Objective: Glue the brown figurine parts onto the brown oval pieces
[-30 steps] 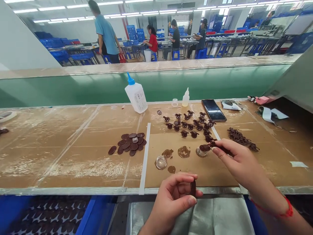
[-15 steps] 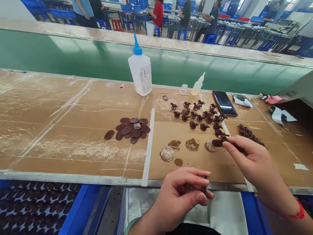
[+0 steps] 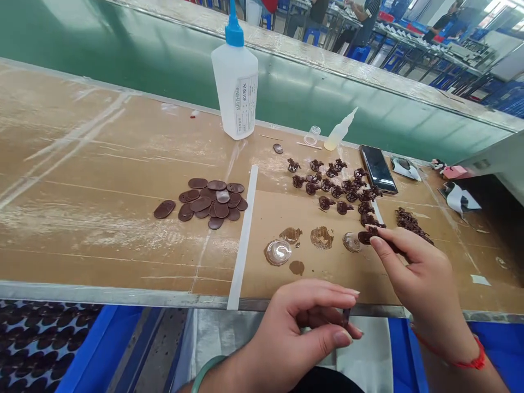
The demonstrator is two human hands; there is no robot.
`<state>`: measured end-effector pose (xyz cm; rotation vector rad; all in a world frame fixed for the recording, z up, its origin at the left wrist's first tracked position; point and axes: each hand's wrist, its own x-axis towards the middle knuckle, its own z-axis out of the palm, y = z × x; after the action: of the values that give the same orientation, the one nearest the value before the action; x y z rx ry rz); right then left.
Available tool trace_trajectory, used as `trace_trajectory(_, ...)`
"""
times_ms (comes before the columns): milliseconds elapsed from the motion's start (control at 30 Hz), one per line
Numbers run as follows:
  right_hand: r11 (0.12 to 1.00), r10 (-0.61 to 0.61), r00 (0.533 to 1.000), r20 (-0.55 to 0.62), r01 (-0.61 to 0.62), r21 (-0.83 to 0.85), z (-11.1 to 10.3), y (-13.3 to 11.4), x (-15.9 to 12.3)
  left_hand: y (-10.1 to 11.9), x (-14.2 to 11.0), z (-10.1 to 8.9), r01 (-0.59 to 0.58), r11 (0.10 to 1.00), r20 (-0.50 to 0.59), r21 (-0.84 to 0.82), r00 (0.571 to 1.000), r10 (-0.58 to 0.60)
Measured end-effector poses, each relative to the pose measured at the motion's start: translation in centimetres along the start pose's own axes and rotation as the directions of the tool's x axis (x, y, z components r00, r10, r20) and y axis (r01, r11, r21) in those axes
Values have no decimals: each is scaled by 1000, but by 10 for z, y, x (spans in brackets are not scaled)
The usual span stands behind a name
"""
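Some dozen flat brown ovals [image 3: 213,204] lie heaped on the tan bench [image 3: 82,164], left of a white tape strip [image 3: 244,234], with one oval [image 3: 164,209] just apart from the heap. Behind them stands a white glue bottle [image 3: 234,90] with a blue cap.

On the cardboard sheet [image 3: 262,284] right of the strip: one clear dish [image 3: 278,252], brown smears [image 3: 321,237], one clear cup [image 3: 351,242].

Left hand [image 3: 307,333], wearing a green bangle [image 3: 207,374], is closed, thumb and fingers pinching a thin dark piece [image 3: 346,316] upright, above the bench's front edge.

Right hand [image 3: 426,278], wearing a red string [image 3: 466,360], is closed on a brown oval piece [image 3: 365,237], held at the fingertips just beside the cup.

Beyond: many small brown figures [image 3: 331,185] in a loose cluster, one phone [image 3: 379,169], one small squeeze bottle [image 3: 339,131], and a heap of brown bits [image 3: 411,225].
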<state>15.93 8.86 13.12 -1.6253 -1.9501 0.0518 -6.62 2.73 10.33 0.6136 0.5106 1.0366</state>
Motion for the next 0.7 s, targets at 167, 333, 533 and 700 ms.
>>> trace_trajectory(167,999,-27,1000,5,27,-26,-3,-5,0,-1,1,-1,-14,1000,18,-10,1000,15)
trace_trajectory(333,998,-60,998,-2,60,-36,-3,-5,1,-1,1,-3,-19,1000,13,-14,1000,20)
trace_trajectory(533,994,-91,996,4,91,-54,-2,-5,2,-2,1,-1,-14,1000,29,-26,999,15)
trace_trajectory(700,992,-100,995,8,100,-74,-3,-6,1,-1,1,0,-14,999,21,-34,1000,15)
